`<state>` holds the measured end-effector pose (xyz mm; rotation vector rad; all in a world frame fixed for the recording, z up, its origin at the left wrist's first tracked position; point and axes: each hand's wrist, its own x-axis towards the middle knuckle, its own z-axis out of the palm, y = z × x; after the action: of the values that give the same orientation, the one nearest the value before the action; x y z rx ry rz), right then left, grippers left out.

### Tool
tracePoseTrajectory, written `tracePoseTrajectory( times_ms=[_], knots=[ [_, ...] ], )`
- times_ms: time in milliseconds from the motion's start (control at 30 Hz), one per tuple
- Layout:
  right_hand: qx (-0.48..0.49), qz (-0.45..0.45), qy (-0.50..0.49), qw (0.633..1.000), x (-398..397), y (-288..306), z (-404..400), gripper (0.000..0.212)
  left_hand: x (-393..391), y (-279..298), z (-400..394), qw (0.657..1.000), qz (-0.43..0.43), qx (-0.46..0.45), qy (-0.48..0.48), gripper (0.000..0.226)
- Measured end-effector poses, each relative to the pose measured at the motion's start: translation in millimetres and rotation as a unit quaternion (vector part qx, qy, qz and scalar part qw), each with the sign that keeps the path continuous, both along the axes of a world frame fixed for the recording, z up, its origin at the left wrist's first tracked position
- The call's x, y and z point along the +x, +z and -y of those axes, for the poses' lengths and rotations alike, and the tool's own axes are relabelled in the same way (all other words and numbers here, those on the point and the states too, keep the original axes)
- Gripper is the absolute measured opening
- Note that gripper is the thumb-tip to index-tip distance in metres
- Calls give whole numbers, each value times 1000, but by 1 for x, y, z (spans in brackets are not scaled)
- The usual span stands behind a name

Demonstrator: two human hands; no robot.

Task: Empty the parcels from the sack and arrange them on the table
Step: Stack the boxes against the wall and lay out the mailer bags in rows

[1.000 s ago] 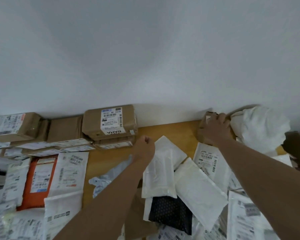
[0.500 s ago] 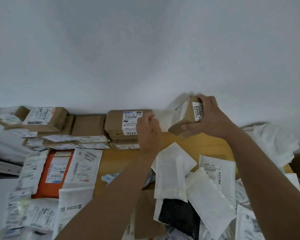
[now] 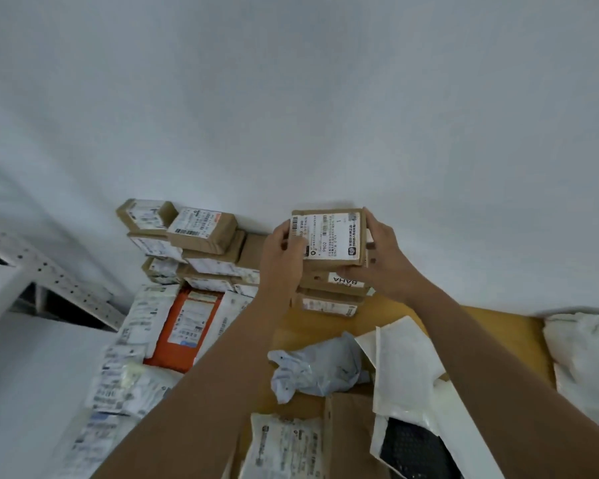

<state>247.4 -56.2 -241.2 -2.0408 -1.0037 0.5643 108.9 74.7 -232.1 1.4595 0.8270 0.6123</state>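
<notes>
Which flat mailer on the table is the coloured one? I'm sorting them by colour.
The orange mailer, lying left of the left forearm below the stacked cardboard boxes. Its neighbours are white or grey; it alone is bright orange, with a white label.

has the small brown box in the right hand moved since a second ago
Yes. The small brown box went left along the wall, from the sack end to above the BAHA box stack, now held by both the right hand and left hand.

light: dim, flat, bluish | shadows: faint | blur: slight | edges: wide-angle bowing
</notes>
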Motion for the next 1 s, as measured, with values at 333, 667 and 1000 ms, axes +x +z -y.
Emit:
tracePoseTrajectory(
  times_ms=[333, 667, 1000],
  knots=[
    [-3, -65, -18, 998, -52, -26, -111, 92, -38, -22, -95, 987, -140, 72, 22, 31],
    [-59, 41, -58, 996, -62, -54, -147, 96, -33, -73, -126, 958, -260, 123, 6, 75],
    [-179, 117, -97, 972, -78, -66, -100, 110, -62, -53, -71, 956, -229, 172, 68, 71]
  ],
)
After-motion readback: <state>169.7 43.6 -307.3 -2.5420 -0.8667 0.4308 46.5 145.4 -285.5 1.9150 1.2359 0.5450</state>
